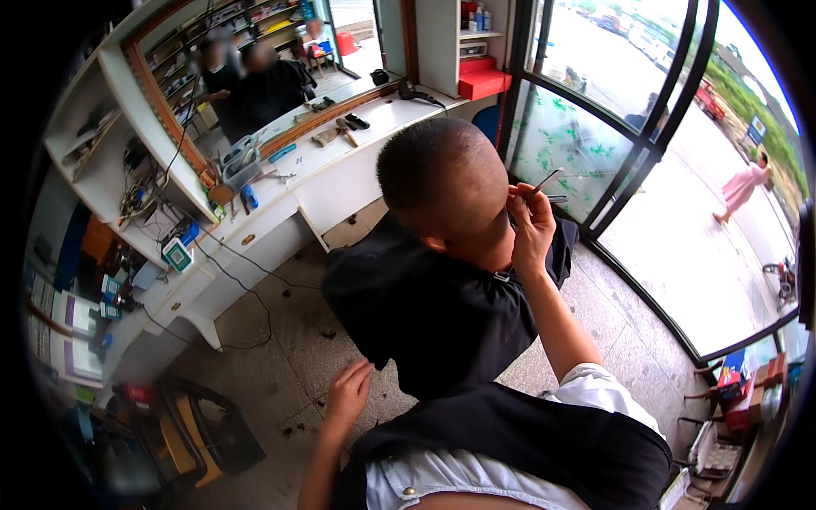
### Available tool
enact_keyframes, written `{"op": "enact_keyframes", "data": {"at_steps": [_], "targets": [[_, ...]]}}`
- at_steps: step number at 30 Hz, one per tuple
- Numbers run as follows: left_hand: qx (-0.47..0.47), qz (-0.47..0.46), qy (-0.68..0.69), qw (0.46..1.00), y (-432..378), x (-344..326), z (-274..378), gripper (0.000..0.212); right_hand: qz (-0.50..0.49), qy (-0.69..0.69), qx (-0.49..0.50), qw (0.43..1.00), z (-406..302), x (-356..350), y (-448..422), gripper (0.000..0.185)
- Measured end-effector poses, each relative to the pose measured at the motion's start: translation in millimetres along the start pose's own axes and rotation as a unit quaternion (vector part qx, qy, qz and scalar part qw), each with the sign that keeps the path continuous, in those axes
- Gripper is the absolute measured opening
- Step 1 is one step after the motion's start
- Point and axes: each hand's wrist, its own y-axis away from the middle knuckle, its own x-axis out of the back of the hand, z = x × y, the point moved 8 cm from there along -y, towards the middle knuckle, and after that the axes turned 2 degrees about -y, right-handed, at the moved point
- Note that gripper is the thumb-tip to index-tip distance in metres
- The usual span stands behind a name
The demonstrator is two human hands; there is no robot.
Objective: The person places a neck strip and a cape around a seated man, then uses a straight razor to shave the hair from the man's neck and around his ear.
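Note:
A seated person with short hair (446,185) wears a black barber cape (433,306), fastened at the neck by a buckle. My right hand (534,223) is raised at the right side of the person's head, by the ear. Its fingers are closed on a thin metal tool (548,180), whose exact kind I cannot tell; a second metal end (557,199) juts out beside the hand. Low by the cape's left lower edge hangs my left hand (349,390), with no object visible in it and its fingers close together, slightly bent.
A white counter (306,175) below a framed mirror (255,76) bears a hair dryer (417,94), black clippers (357,121), brushes and scissors. Cables hang to the floor at the left, near a chair (197,433). Glass doors (644,159) stand at the right. Hair clippings (296,430) lie on the floor.

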Motion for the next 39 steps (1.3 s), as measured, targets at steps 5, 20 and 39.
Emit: {"op": "enact_keyframes", "data": {"at_steps": [5, 20, 39], "targets": [[-0.224, -0.019, -0.026, 0.974, -108.5, 25.7, 45.2, 0.025, 0.021, 0.079, 0.005, 0.997, -5.7, 11.8, 29.4, 0.020], [-0.498, 0.058, 0.092, 0.860, -245.8, 107.8, 95.0, 0.042, 0.182, 0.311, -0.107, 0.927, -27.4, -15.4, 120.9, 0.020], [-0.530, 0.050, 0.092, 0.841, -328.5, 41.9, 168.6, 0.068, 0.204, 0.572, -0.025, 0.794, -122.1, -7.5, 164.4, 0.014]]}}
